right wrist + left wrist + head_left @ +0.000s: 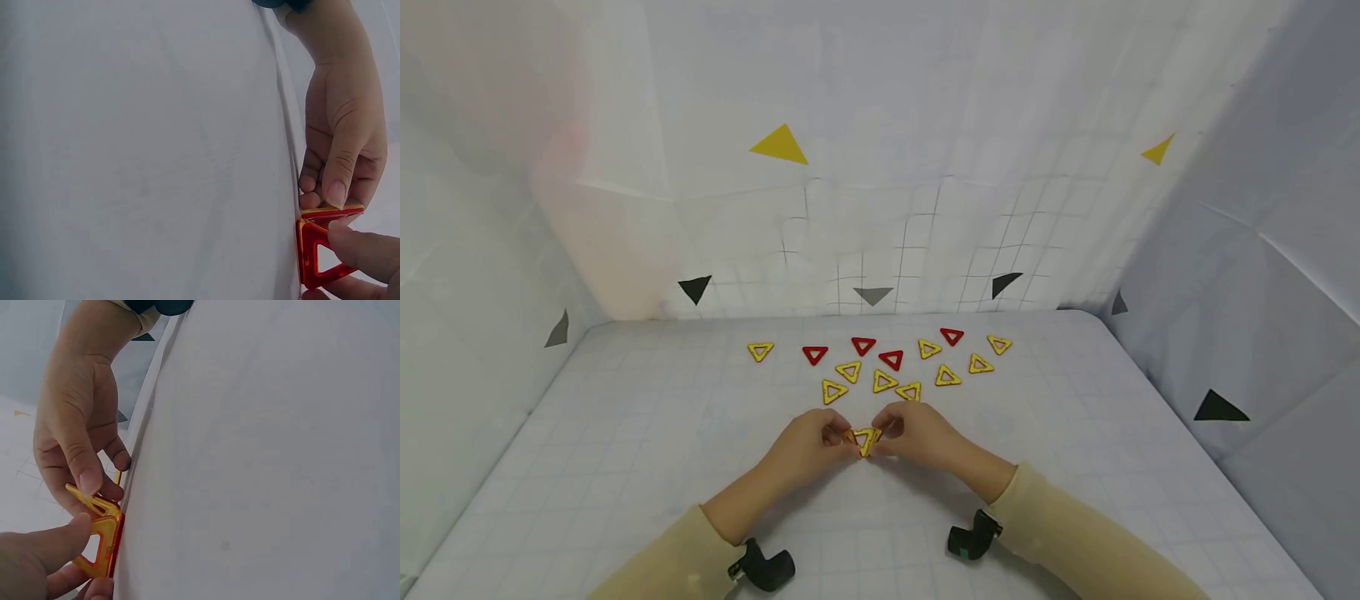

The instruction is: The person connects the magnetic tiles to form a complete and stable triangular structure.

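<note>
Both hands hold a small folded group of hollow magnetic triangle tiles point(866, 441) low over the table. My left hand point(813, 439) pinches its left side between thumb and fingers, and my right hand point(919, 431) pinches its right side. The left wrist view shows these tiles yellow-orange with a red edge point(107, 540), standing at an angle to each other, the left thumb on one face. From the right wrist view the tiles are red with yellow edges point(307, 253), and the right thumb presses on a face. Fingertips behind the tiles are partly hidden.
Beyond the hands, several yellow triangle tiles point(947, 377) and red triangle tiles point(891, 360) lie scattered flat on the white table point(647, 433). The nearest yellow tile point(909, 391) is just past the right hand. White sheeting point(865, 100) encloses the back and sides.
</note>
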Action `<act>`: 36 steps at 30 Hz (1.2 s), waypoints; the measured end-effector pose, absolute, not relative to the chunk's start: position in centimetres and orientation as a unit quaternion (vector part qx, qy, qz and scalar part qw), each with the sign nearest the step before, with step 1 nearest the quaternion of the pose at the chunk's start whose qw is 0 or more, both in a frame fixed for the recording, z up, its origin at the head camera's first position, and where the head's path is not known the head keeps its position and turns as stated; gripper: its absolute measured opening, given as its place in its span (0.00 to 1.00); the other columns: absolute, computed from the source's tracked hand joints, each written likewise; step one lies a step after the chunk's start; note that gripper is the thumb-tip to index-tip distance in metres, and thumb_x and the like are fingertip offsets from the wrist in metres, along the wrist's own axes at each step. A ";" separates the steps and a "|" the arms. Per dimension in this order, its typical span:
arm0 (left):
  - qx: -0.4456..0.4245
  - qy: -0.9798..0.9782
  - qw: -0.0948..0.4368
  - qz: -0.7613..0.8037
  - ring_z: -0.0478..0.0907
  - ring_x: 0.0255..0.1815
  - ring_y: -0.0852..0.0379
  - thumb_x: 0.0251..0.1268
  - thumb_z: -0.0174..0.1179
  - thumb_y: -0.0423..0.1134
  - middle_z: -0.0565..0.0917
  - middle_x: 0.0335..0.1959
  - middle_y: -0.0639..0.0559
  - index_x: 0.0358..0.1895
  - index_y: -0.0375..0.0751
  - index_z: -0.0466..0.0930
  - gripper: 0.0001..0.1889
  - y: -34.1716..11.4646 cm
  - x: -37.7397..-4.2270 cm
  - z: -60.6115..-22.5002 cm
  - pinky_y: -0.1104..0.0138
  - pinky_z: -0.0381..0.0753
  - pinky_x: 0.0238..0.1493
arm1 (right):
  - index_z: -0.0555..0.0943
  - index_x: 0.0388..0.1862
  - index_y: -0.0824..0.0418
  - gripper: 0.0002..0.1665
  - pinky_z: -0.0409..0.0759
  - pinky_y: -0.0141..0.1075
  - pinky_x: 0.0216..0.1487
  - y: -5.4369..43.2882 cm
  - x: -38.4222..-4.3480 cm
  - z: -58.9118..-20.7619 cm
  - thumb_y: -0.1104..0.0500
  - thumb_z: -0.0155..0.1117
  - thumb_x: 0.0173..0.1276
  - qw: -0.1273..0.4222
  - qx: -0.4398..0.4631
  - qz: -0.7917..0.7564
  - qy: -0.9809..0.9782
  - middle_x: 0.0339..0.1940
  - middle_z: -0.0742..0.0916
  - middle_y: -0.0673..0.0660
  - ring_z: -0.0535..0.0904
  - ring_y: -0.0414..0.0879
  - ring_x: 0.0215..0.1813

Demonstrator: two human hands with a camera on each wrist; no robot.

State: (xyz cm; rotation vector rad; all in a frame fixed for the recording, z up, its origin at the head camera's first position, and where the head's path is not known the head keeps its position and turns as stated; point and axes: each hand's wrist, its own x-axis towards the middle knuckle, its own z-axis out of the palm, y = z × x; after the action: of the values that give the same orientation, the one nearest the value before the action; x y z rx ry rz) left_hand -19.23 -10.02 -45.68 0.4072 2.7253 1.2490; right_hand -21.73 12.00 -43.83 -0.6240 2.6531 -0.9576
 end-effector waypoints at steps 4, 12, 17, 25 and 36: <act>0.133 0.895 0.063 0.422 0.77 0.33 0.62 0.57 0.74 0.45 0.80 0.31 0.58 0.42 0.42 0.83 0.15 -10.1 -19.4 -45.7 0.66 0.77 0.37 | 0.86 0.43 0.53 0.18 0.77 0.35 0.39 12.1 -21.9 -43.9 0.51 0.81 0.55 0.127 -0.219 -0.328 0.910 0.34 0.84 0.42 0.77 0.40 0.38; 0.143 0.888 0.062 0.434 0.77 0.33 0.62 0.57 0.74 0.46 0.81 0.32 0.58 0.41 0.43 0.84 0.14 -10.2 -19.6 -46.1 0.68 0.77 0.37 | 0.86 0.39 0.51 0.15 0.78 0.35 0.40 12.0 -22.2 -44.0 0.50 0.81 0.56 0.129 -0.231 -0.336 0.904 0.34 0.85 0.42 0.78 0.40 0.38; 0.140 0.884 0.066 0.441 0.78 0.34 0.62 0.58 0.74 0.47 0.81 0.33 0.58 0.40 0.43 0.83 0.14 -10.2 -19.7 -46.1 0.67 0.78 0.38 | 0.85 0.38 0.50 0.14 0.79 0.34 0.38 11.9 -22.4 -44.0 0.50 0.81 0.55 0.127 -0.238 -0.346 0.899 0.33 0.85 0.42 0.78 0.40 0.36; 0.143 0.885 0.065 0.438 0.78 0.35 0.63 0.59 0.73 0.46 0.82 0.33 0.58 0.40 0.44 0.84 0.13 -10.2 -20.0 -46.3 0.68 0.79 0.38 | 0.85 0.36 0.48 0.13 0.79 0.34 0.34 11.9 -22.7 -44.4 0.49 0.81 0.55 0.118 -0.248 -0.357 0.893 0.31 0.85 0.39 0.80 0.38 0.34; 0.145 0.882 0.067 0.443 0.78 0.34 0.62 0.59 0.73 0.46 0.81 0.33 0.57 0.40 0.43 0.83 0.14 -10.1 -20.0 -46.4 0.67 0.79 0.38 | 0.86 0.37 0.50 0.13 0.80 0.33 0.34 11.7 -22.5 -44.3 0.49 0.80 0.56 0.115 -0.250 -0.355 0.893 0.31 0.86 0.40 0.80 0.37 0.34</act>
State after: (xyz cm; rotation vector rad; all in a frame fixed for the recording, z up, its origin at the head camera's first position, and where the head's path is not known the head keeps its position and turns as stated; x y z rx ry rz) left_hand -19.99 -10.15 -46.40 0.4370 2.6581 1.3359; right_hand -22.54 11.71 -44.31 -0.7342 2.6185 -1.0396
